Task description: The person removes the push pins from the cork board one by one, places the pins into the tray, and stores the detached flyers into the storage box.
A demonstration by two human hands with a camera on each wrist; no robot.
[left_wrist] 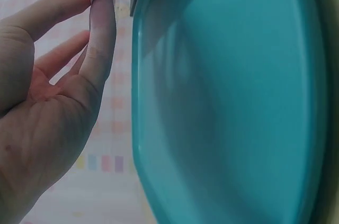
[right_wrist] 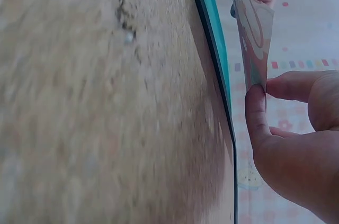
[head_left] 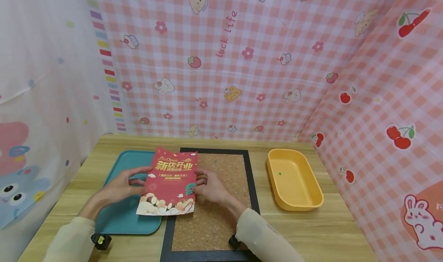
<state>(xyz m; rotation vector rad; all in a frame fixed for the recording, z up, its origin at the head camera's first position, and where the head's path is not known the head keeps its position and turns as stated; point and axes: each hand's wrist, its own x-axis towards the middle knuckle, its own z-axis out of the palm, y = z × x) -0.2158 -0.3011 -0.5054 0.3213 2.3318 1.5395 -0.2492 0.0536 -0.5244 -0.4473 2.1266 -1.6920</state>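
A red poster (head_left: 169,185) with gold lettering and pictures of food along its bottom edge is held up between both hands. My left hand (head_left: 124,185) pinches its left edge, thumb and fingers on either side of the paper. On the opposite edge my right hand (head_left: 212,187) pinches it the same way, as the right wrist view shows with the poster (right_wrist: 254,38) seen nearly edge-on. Beneath the poster, a teal tray (head_left: 128,219) lies to the left and a cork board (head_left: 214,231) with a black frame lies to the right; the poster overlaps both in the head view.
A yellow plastic bin (head_left: 294,181) stands at the right on the wooden table (head_left: 332,231). Pink checked cloth (head_left: 214,73) hangs behind the table and along its right side, with a white printed cloth (head_left: 45,81) at the left.
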